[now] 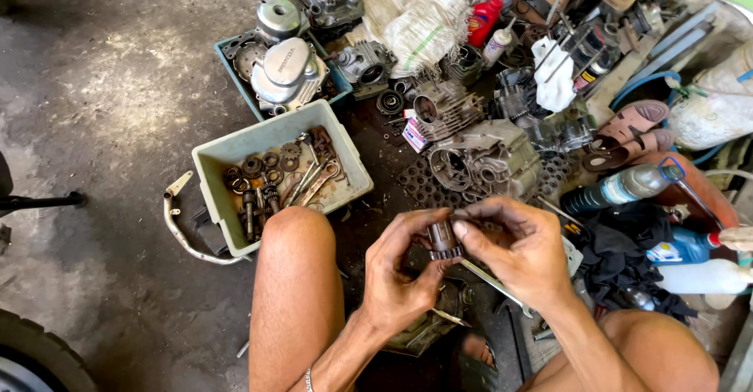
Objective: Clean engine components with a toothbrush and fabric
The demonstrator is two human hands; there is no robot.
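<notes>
I have a small toothed gear piece [444, 239] pinched between both hands, held in the air above the floor, between my knees and just near of the big engine crankcase [485, 161]. My left hand [400, 270] cups it from below, its grip closed on the lower, toothed end; my right hand [522, 247] closes from the right, thumb and fingertips narrow on the upper end. The part looks dark and oily, so I judge the hold to be slippery.

The main risk as I see it is a drop. Below the hands lie a spanner [494, 281] and other loose metal on the dark floor [118, 86], and a small part falling there could bounce under the crankcase or vanish among the scattered bits. If the two hands twist against each other too hard, a finger could slide onto the teeth and get nicked.

To the left, touching my left knee [294, 231], sits a pale plastic tray [235, 150] of gears and shafts; a careless shift of that leg could tip or shove it. Far right, an upended plastic bottle [620, 188] lies near the rags, and a knock could set it rolling.
</notes>
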